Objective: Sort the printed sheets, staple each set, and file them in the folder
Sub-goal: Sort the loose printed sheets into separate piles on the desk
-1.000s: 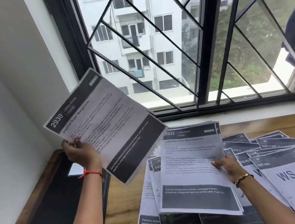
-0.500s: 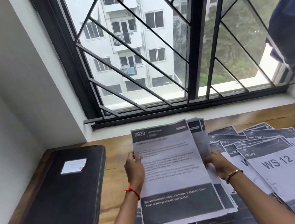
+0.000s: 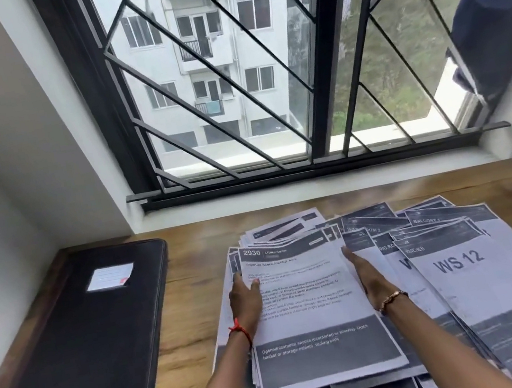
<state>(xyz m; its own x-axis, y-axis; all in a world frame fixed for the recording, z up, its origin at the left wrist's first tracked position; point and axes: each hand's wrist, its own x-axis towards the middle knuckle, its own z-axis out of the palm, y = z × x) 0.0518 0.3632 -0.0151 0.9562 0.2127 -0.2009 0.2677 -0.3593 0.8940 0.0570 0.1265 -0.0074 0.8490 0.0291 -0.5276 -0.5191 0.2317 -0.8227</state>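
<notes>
One black folder (image 3: 79,342) lies closed at the left of the table (image 3: 192,306). The left hand (image 3: 245,297) rests flat on the left edge of the 2930 sheet (image 3: 314,306), and the right hand (image 3: 366,273), fingers straight, lies against its right edge. The sheet's small print is blurred. The WS 12 sheet (image 3: 486,284) runs off-frame.

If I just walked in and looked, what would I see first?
Probably the big messy spread of printed sheets on the right half of the wooden table, with the left hand and right hand resting on either edge of the top sheet marked 2930. Next, the bold WS 12 sheet further right, and the black folder lying closed at the table's left.
</notes>
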